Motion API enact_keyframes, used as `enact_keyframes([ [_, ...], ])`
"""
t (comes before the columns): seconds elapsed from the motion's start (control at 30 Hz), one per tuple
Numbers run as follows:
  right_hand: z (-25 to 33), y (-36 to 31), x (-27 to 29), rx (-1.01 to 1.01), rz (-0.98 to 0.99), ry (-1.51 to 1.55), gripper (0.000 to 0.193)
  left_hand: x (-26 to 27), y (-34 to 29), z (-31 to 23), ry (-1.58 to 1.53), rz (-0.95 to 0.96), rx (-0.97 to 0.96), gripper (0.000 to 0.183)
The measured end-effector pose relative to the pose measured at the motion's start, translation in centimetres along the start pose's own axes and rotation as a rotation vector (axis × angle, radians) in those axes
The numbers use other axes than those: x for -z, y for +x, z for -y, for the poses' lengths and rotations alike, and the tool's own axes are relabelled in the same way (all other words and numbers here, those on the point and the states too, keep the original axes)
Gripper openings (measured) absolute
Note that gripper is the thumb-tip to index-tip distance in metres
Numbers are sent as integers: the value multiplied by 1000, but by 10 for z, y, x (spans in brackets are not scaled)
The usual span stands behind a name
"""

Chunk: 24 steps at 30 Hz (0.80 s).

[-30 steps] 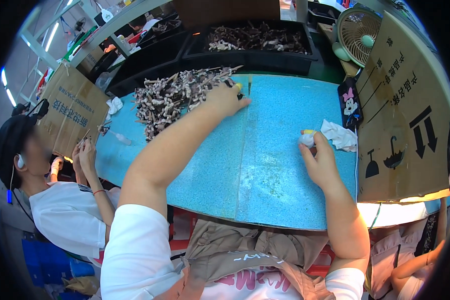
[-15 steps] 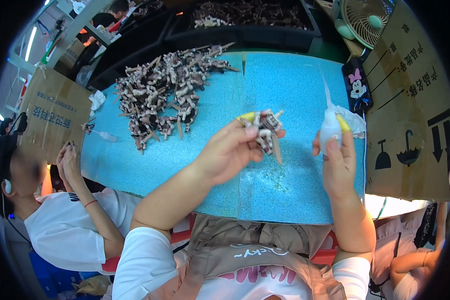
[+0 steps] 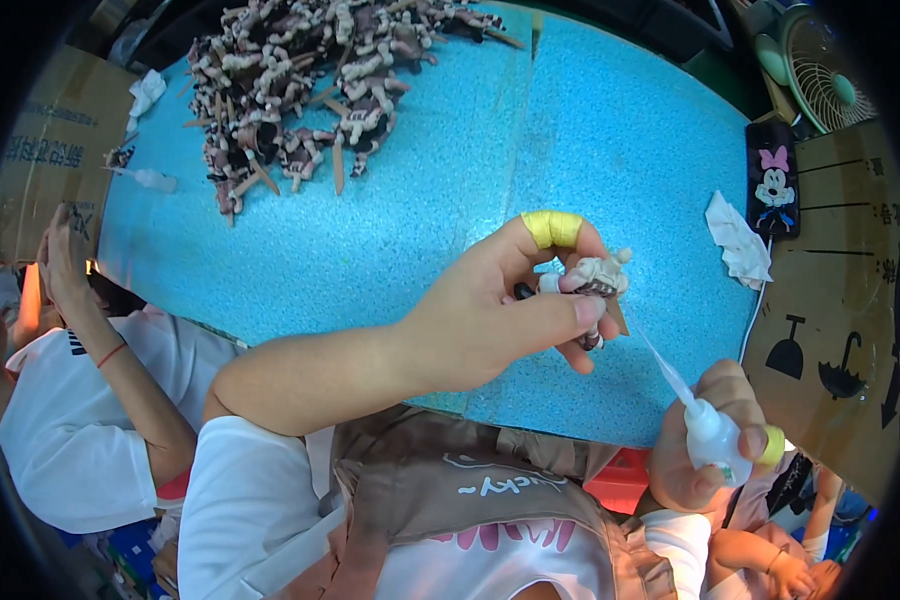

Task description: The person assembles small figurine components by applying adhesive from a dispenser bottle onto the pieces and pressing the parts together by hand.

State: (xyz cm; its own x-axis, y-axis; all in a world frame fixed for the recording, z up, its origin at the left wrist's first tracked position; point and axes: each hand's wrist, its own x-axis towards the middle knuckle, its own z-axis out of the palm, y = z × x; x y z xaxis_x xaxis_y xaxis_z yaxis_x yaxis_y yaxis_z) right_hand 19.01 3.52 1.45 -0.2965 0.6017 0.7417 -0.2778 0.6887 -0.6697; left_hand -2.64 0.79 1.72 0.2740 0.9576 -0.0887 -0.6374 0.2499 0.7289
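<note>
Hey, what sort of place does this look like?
Probably a workshop or factory bench area: many similar small figures lie heaped on a blue table, another person is beside it on the left, and the right hand holds a whitish squeeze bottle with a long thin nozzle.

"What's the bottle (image 3: 713,440) at 4 o'clock made of?"
"Smooth, milky plastic; the crumpled tissue (image 3: 738,240) at 3 is matt paper"
"And the figures (image 3: 365,110) at 11?"
"Knobbly, plastic-looking, with flat, wood-like sticks (image 3: 338,170); the tabletop (image 3: 570,100) at 1 is speckled and faintly glossy"
</note>
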Motion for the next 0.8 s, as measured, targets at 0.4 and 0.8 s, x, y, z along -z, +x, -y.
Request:
enact_keyframes([
  [0.4,4,2,0,138,76,-132,25,2,4,10,681,-38,-426,35],
  [0.8,2,1,-2,138,83,-171,23,1,4,8,720,-32,-465,34],
])
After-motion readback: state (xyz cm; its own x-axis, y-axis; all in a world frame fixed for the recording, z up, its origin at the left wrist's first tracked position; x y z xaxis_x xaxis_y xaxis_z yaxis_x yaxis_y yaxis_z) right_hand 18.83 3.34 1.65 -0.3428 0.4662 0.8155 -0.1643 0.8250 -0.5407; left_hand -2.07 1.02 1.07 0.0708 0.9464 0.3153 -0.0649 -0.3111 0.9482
